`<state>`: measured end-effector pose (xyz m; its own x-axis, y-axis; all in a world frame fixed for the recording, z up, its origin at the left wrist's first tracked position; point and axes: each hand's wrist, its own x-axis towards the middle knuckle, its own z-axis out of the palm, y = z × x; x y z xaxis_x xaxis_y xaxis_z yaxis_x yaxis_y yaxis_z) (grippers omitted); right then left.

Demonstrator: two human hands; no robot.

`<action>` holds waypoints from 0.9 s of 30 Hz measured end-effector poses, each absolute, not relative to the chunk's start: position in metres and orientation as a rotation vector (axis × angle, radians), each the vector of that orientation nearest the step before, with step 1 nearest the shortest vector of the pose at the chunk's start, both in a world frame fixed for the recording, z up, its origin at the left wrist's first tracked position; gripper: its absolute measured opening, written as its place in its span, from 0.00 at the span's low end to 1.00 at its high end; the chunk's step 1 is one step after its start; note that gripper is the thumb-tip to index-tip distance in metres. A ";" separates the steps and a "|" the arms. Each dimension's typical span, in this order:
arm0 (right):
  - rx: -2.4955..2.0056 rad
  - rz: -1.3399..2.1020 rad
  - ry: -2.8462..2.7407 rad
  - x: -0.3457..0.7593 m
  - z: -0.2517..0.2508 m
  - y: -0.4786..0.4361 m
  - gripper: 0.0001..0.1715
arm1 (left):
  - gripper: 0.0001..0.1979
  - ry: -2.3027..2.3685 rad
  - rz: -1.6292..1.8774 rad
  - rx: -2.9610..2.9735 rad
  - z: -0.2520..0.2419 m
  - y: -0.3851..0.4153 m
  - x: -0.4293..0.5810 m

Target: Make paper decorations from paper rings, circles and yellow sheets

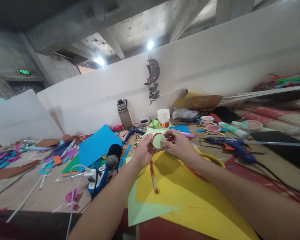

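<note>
My left hand [144,149] is closed on the left side of a small round piece with a red rim. A pale green paper disc [159,140] covers its face. My right hand [178,142] pinches the right edge of that disc between thumb and fingers. Both hands are raised over a yellow paper sheet [190,196], which overlaps a light green sheet [145,211]. Below the hands, a red pen-like stick [154,178] lies on the yellow sheet. Yellow scissor-like handles [218,160] show partly behind my right forearm.
Stacked paper cups [163,117] and a grey bottle [124,114] stand at the back. A blue hot glue gun [237,146] with its cord lies right. Left are blue paper [100,146], a power strip [98,180] and scattered scraps. Red-rimmed discs [212,129] sit back right.
</note>
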<state>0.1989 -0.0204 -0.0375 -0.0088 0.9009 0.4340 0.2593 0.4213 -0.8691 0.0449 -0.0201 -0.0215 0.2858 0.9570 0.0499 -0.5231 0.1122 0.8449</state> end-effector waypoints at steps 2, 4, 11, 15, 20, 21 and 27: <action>-1.062 0.702 -1.542 0.199 -0.036 -0.022 0.08 | 0.10 0.600 1.177 0.883 -0.023 -0.019 0.044; -1.054 0.709 -1.552 0.198 -0.033 -0.024 0.09 | 0.10 0.580 1.167 0.867 -0.024 -0.019 0.045; -1.102 0.521 -1.647 0.193 -0.035 -0.030 0.33 | 0.13 0.579 1.123 0.878 -0.024 -0.021 0.049; -1.110 0.423 -1.708 0.194 -0.038 -0.028 0.28 | 0.14 0.586 1.109 0.858 -0.026 -0.020 0.050; -1.087 0.401 -1.736 0.196 -0.036 -0.029 0.28 | 0.12 0.651 1.141 0.814 -0.027 -0.020 0.049; -1.091 0.397 -1.730 0.197 -0.034 -0.030 0.28 | 0.12 0.661 1.148 0.812 -0.027 -0.019 0.049; -1.133 0.351 -1.763 0.202 -0.021 -0.036 0.29 | 0.12 0.690 1.234 0.653 -0.025 -0.005 0.037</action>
<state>0.2018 -0.0363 -0.0212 -0.0925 0.8153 0.5716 0.5348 0.5249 -0.6622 0.0369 -0.0051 -0.0252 0.1870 0.9756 -0.1148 -0.6092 0.2068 0.7656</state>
